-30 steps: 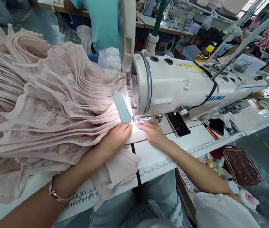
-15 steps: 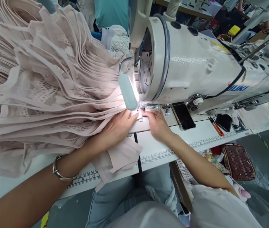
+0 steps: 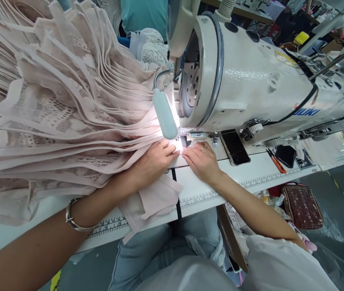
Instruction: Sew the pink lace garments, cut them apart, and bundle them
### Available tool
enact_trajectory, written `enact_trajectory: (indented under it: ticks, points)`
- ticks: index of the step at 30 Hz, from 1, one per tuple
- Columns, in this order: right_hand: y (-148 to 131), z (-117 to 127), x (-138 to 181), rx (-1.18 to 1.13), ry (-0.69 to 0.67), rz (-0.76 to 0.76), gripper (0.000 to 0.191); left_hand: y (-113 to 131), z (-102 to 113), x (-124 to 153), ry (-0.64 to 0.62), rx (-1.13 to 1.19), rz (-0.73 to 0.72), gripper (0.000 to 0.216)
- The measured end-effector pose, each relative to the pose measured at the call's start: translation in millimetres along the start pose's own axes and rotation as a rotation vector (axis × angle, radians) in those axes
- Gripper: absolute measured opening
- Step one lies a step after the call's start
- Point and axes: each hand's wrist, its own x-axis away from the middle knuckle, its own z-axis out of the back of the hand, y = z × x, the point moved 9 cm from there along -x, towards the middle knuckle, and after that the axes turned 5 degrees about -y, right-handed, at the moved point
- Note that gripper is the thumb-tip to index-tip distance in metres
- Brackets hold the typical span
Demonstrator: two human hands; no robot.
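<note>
Under the lit needle area of a white sewing machine (image 3: pixel 244 81), my left hand (image 3: pixel 156 159) and my right hand (image 3: pixel 202 162) come close together, fingertips almost meeting. Both are closed in a pinch on the edge of a small pale pink fabric piece (image 3: pixel 177 144), partly hidden by the fingers and glare. A thick pile of pale pink lace-trimmed garments (image 3: pixel 77 109) lies left of the machine and against my left hand. Below my left wrist, a loose pale pink fabric flap (image 3: pixel 159 196) hangs over the table edge.
A small pale green lamp (image 3: pixel 165 115) hangs over the needle. Right of my right hand lie a phone (image 3: pixel 236 147), orange-handled snips (image 3: pixel 276 161) and a black object (image 3: pixel 285 155). A printed ruler tape (image 3: pixel 202 199) runs along the front table edge.
Both hands have shifted slightly. My right fingers have drawn back from beside the presser foot toward me, and my left thumb and fingers have come together. The view has moved a little.
</note>
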Motion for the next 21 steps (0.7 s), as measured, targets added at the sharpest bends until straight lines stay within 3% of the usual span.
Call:
enact_trajectory:
  ticks: [6, 12, 17, 21]
  points:
    - [0.1, 0.3, -2.0, 0.011, 0.020, -0.020, 0.022, 4.9, -2.9, -0.9, -0.081, -0.139, 0.022, 0.023]
    - [-2.8, -0.5, -5.5, 0.035, 0.063, -0.035, 0.028, 20.6, -10.2, -3.7, -0.277, -0.270, -0.060, 0.031]
    - [22.4, -1.7, -3.0, -0.344, 0.141, -0.251, 0.017, 25.0, -11.3, -6.7, -0.226, -0.339, -0.075, 0.027]
    - [30.8, -3.1, 1.5, -0.410, 0.122, -0.321, 0.016, 18.6, -8.2, -5.4, -0.169, -0.331, 0.000, 0.028]
